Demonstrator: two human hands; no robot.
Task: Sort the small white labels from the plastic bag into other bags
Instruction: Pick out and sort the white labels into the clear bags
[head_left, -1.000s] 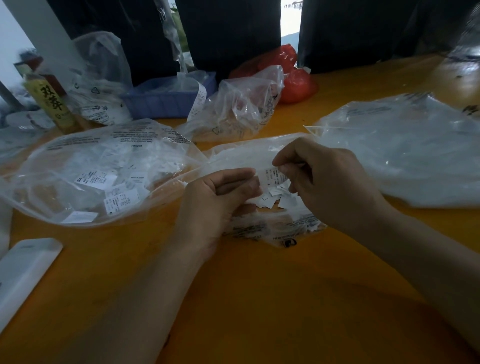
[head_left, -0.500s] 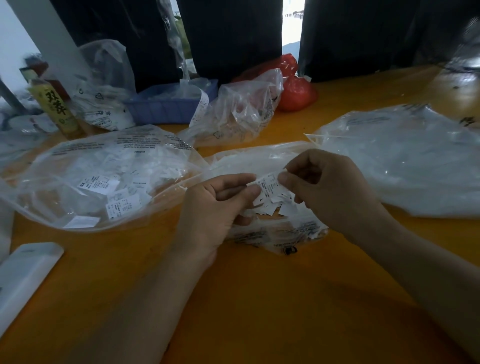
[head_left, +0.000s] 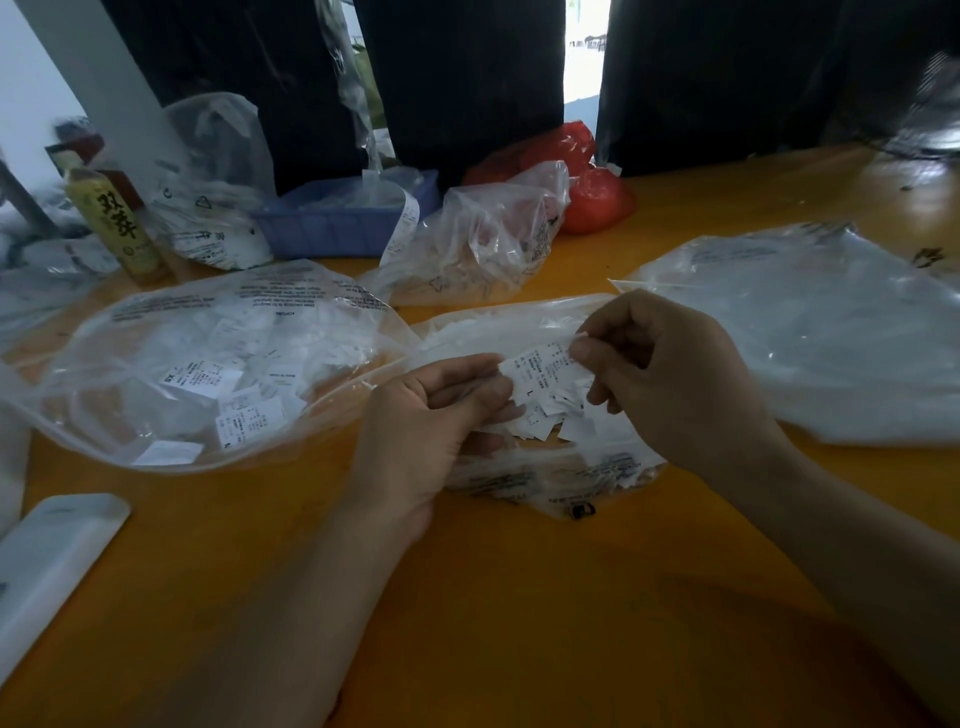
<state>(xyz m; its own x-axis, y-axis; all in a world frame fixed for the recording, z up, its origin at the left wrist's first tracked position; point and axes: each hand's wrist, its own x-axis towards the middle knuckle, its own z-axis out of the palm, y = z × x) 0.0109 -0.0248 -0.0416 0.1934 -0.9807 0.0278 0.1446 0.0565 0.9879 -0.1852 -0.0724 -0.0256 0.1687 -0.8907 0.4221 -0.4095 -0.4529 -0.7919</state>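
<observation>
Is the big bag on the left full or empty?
Partly full: the left bag lies flat with white labels showing through.

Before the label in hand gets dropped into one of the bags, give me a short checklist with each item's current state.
1. Label gripped: ok, the right hand pinches its upper edge and the left hand fingers hold its lower edge.
2. Size mark readable: ok, an L shows on it.
3. Only one label picked: cannot tell, other loose labels lie right behind it.
4. Target bag known: cannot tell; the left bag shows an XS label, the right bag contents are unreadable.
5. Target bag mouth open: cannot tell for either.
6. Path clear: ok, orange table bare between hands and bags.
</observation>
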